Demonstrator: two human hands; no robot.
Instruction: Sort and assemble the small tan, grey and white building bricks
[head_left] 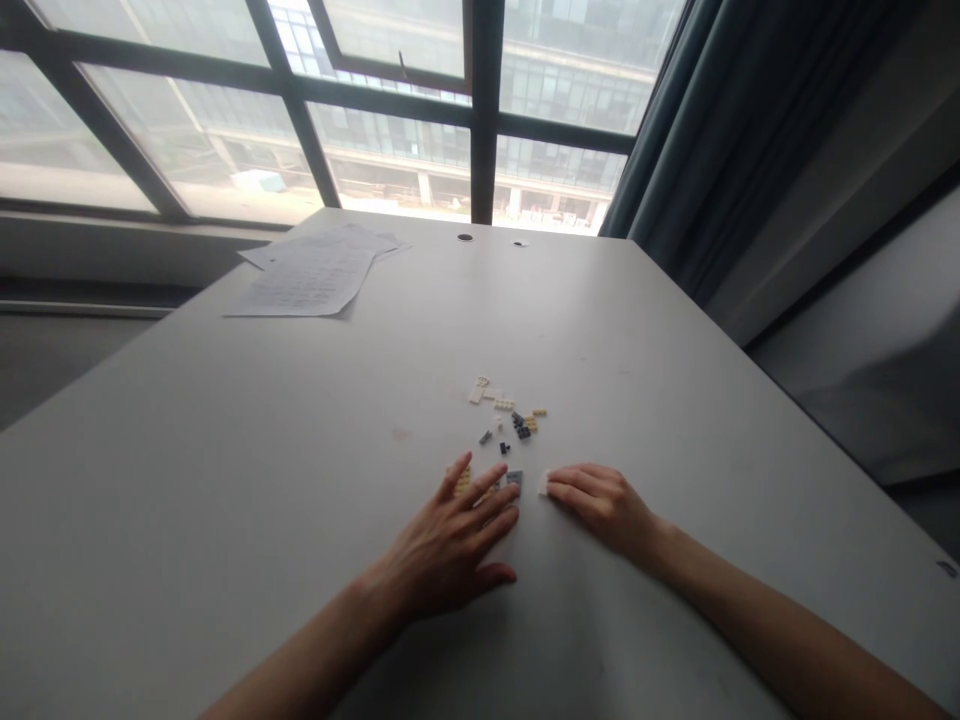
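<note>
My left hand (457,540) is spread palm down over a few bricks on the white table. Beneath and between its fingers show a yellow brick (463,482) and a grey plate (515,480); other pieces there are partly hidden. To the right, my right hand (596,500) has its fingers together on a small white piece (544,484) at the fingertips. Just beyond the hands lie loose small pieces: a black brick (505,448), a grey one (485,437), dark bricks (520,426), tan bricks (532,423) and white plates (504,405).
Printed paper sheets (304,280) lie at the far left of the white table (300,420). Two round holes, one dark (465,238) and one whitish (520,244), are near its far edge. Behind stand a window and a dark curtain (697,130).
</note>
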